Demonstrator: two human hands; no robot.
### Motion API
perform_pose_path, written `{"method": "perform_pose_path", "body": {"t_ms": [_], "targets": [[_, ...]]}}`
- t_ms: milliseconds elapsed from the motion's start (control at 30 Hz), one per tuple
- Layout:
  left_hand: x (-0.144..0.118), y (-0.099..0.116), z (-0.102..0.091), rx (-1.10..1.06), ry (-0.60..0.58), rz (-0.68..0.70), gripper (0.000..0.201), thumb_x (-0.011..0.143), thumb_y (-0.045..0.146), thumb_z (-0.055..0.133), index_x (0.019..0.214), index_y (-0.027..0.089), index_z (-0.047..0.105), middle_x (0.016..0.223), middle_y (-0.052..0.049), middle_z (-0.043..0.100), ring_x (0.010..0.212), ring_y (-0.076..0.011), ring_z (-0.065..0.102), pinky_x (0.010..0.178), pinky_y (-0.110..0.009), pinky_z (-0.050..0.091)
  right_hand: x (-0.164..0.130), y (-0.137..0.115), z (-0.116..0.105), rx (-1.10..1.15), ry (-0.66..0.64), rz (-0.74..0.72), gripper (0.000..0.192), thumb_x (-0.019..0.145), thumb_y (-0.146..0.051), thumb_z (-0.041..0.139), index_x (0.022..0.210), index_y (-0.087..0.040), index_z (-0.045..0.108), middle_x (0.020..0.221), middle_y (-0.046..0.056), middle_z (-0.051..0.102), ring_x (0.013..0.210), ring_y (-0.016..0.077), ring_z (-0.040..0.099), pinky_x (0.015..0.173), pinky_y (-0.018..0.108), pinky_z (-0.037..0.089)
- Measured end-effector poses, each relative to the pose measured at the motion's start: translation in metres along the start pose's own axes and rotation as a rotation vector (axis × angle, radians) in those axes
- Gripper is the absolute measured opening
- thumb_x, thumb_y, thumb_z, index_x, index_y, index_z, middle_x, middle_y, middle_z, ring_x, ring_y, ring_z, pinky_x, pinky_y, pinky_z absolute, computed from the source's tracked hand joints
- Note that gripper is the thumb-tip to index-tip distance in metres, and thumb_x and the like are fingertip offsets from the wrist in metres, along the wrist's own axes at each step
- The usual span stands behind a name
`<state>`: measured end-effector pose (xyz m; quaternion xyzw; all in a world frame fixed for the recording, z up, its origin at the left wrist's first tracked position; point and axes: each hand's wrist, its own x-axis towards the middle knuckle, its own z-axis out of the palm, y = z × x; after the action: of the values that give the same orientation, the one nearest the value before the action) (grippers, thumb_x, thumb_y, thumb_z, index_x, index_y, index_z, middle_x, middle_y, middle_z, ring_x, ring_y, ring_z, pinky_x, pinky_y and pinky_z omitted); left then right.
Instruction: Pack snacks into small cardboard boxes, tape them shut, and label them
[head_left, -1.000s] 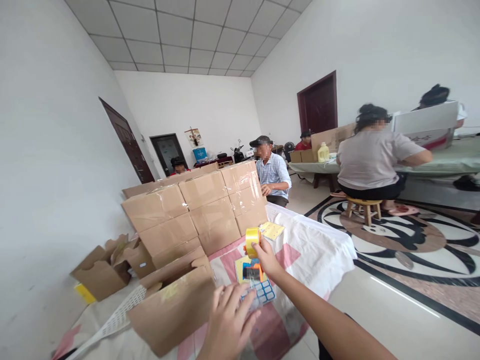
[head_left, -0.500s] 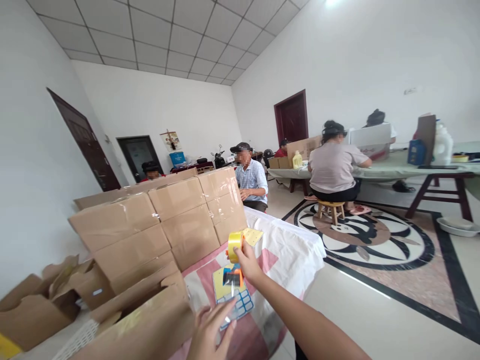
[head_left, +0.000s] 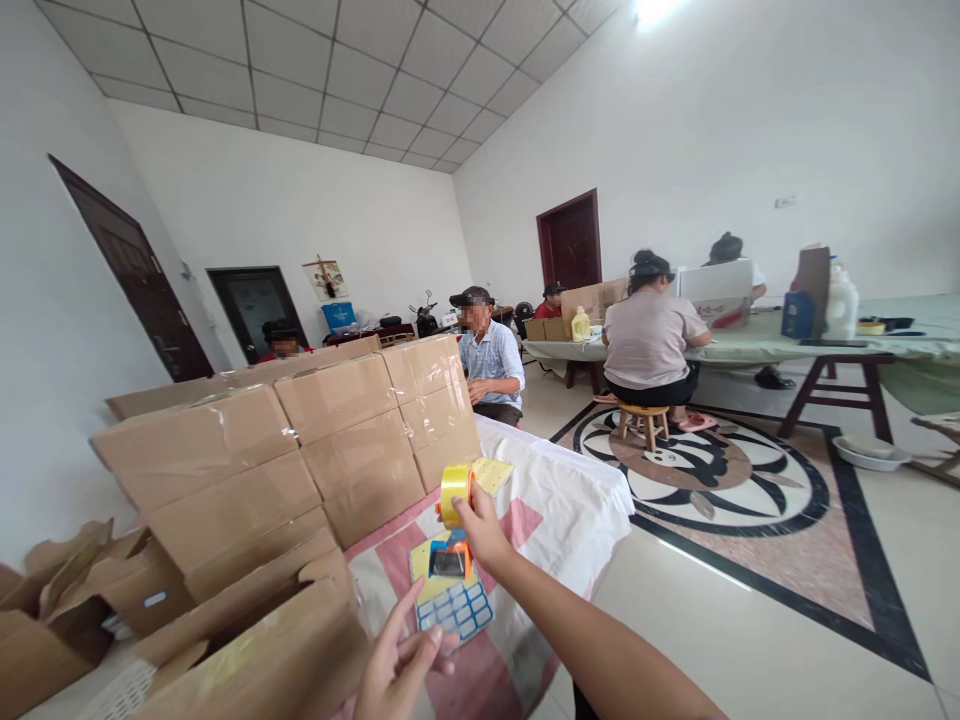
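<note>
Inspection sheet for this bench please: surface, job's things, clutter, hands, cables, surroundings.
Surface: table under a white and pink cloth.
Job's things: tape dispenser with a yellow roll, held above a blue and yellow card; open cardboard box nearest the left hand.
Clutter: stacked taped cartons; loose flattened boxes at far left; a yellow sheet.
Hands: right hand grips the dispenser; left hand open, fingers spread, beside the box.
Cables: nothing seen.
Surroundings: several people seated, some at a long table with bottles; patterned floor; dark doors.
</note>
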<state>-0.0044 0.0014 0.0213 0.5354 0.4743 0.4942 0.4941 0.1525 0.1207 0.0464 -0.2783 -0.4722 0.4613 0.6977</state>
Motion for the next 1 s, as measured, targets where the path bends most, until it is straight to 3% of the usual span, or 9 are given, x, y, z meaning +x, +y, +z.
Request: {"method": "perform_pose_path", "body": {"t_ms": [100, 300, 433, 600, 767, 900, 1000], "targets": [[-0.001, -0.006, 0.007, -0.023, 0.023, -0.028, 0.11, 0.063, 0.075, 0.077, 0.144, 0.006, 0.047, 0.077, -0.012, 0.077, 0.06, -0.0234, 0.07, 0.075, -0.036, 0.058, 0.0, 0.0, -0.001, -0.01, 0.002, -0.019, 0.024, 0.084, -0.04, 0.064, 0.097, -0.021, 0.059, 0.087, 0.003, 0.065, 0.079, 0.0174, 0.064, 0.071, 0.03, 0.055], [0.005, -0.026, 0.009, -0.044, -0.099, -0.108, 0.087, 0.052, 0.076, 0.082, 0.108, 0.01, 0.069, 0.076, -0.016, 0.077, 0.06, -0.0225, 0.067, 0.067, -0.034, 0.056, -0.001, -0.002, -0.002, -0.004, -0.008, -0.031, 0.023, 0.084, -0.04, 0.064, 0.097, -0.021, 0.059, 0.088, 0.003, 0.066, 0.077, 0.0169, 0.065, 0.071, 0.03, 0.054], [0.01, -0.033, 0.004, 0.004, -0.213, -0.149, 0.073, 0.053, 0.079, 0.08, 0.083, 0.013, 0.07, 0.076, -0.017, 0.076, 0.063, -0.0219, 0.067, 0.069, -0.033, 0.054, 0.0, -0.007, -0.002, 0.04, -0.002, -0.015, 0.025, 0.084, -0.042, 0.063, 0.097, -0.021, 0.058, 0.082, 0.001, 0.066, 0.066, 0.0159, 0.065, 0.067, 0.031, 0.054], [0.015, -0.033, -0.002, 0.071, -0.326, -0.186, 0.067, 0.059, 0.081, 0.075, 0.073, 0.015, 0.066, 0.073, -0.015, 0.076, 0.067, -0.024, 0.069, 0.071, -0.033, 0.055, 0.001, -0.01, -0.004, 0.033, 0.025, -0.02, 0.026, 0.082, -0.041, 0.065, 0.097, -0.021, 0.058, 0.082, 0.002, 0.067, 0.067, 0.0168, 0.066, 0.067, 0.031, 0.055], [0.013, -0.032, 0.001, 0.056, -0.243, -0.105, 0.064, 0.067, 0.081, 0.068, 0.065, 0.018, 0.062, 0.057, -0.007, 0.068, 0.059, -0.0215, 0.065, 0.064, -0.031, 0.055, 0.003, -0.009, -0.006, 0.015, 0.035, -0.036, 0.026, 0.083, -0.041, 0.063, 0.099, -0.021, 0.058, 0.081, 0.002, 0.067, 0.068, 0.0175, 0.066, 0.067, 0.032, 0.055], [0.012, -0.023, -0.001, -0.008, -0.134, -0.039, 0.059, 0.063, 0.074, 0.077, 0.07, 0.017, 0.066, 0.066, -0.007, 0.072, 0.062, -0.0208, 0.065, 0.067, -0.031, 0.056, 0.002, -0.008, -0.007, 0.01, 0.017, -0.038, 0.026, 0.085, -0.042, 0.063, 0.1, -0.021, 0.058, 0.082, 0.002, 0.067, 0.07, 0.0178, 0.067, 0.067, 0.031, 0.055], [0.016, -0.014, -0.008, 0.012, -0.157, -0.046, 0.058, 0.062, 0.074, 0.077, 0.069, 0.017, 0.066, 0.066, -0.007, 0.07, 0.064, -0.0218, 0.066, 0.068, -0.032, 0.056, 0.001, -0.006, -0.006, 0.004, -0.001, -0.018, 0.029, 0.085, -0.044, 0.064, 0.101, -0.021, 0.058, 0.083, 0.002, 0.067, 0.071, 0.0181, 0.067, 0.068, 0.031, 0.055]]}}
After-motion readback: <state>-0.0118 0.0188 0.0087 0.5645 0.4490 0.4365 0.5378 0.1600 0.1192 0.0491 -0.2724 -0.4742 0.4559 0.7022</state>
